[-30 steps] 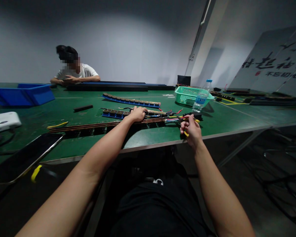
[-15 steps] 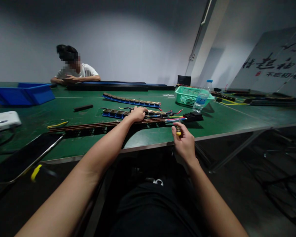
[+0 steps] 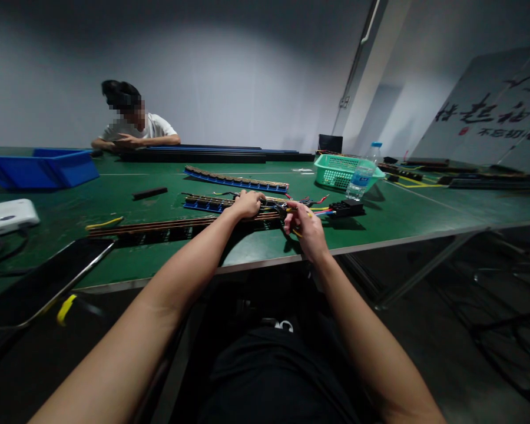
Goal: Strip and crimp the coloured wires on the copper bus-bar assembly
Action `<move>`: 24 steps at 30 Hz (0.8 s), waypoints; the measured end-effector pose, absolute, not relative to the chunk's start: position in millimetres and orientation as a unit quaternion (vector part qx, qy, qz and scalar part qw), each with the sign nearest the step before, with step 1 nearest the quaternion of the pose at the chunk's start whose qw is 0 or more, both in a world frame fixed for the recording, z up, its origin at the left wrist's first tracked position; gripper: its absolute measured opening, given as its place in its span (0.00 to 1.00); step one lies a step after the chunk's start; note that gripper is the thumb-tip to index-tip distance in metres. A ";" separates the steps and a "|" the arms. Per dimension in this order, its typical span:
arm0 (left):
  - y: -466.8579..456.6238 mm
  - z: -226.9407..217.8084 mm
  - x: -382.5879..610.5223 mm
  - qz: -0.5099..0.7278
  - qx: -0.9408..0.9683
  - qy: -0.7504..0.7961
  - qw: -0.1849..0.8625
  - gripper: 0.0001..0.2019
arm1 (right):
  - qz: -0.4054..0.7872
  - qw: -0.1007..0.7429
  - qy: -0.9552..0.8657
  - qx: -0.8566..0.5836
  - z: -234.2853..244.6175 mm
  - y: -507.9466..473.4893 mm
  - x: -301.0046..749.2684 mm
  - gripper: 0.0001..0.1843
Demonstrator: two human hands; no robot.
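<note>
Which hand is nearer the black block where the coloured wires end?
Right. The right hand is a short way left of the block in the picture; the left hand is farther left, over the strips.

Looking like a workshop, electrical assembly type. Seeing a long green bench (image 3: 424, 213) on a metal frame (image 3: 424, 269), carrying strips (image 3: 236, 179), loose coloured wires (image 3: 320, 209) and a black connector (image 3: 347, 208). Also spotting a blue bin (image 3: 44, 171), a green basket (image 3: 331, 174) and black rails (image 3: 194, 158) lying along the far side. Sharing the bench with another person (image 3: 156, 125), leaning on it from across. Backing onto a plain wall (image 3: 247, 76), showing a lettered panel (image 3: 497, 115) at right.
</note>
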State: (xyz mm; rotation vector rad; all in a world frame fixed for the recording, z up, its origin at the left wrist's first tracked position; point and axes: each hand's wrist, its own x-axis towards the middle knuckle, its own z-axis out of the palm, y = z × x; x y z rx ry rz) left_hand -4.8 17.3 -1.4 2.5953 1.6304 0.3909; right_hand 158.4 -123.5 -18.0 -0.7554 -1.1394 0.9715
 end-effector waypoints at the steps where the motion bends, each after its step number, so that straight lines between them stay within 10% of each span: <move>1: 17.2 -1.5 -4.9 0.127 0.840 0.526 0.026 0.23 | 0.439 0.671 -0.496 -0.332 -16.8 -120.3 158.0 0.29; 8: 16.1 -0.2 -4.8 0.128 0.840 0.525 0.036 0.23 | 0.352 0.645 -0.548 -0.399 -10.0 -110.4 158.8 0.21; 17: 17.8 -0.7 -4.6 0.122 0.839 0.530 0.033 0.23 | 0.043 0.367 -0.821 -0.435 -13.1 -123.8 164.0 0.11; 24: 19.0 -1.7 -4.8 0.127 0.841 0.524 0.032 0.23 | 0.182 0.558 -0.684 -0.432 -10.9 -127.7 160.4 0.14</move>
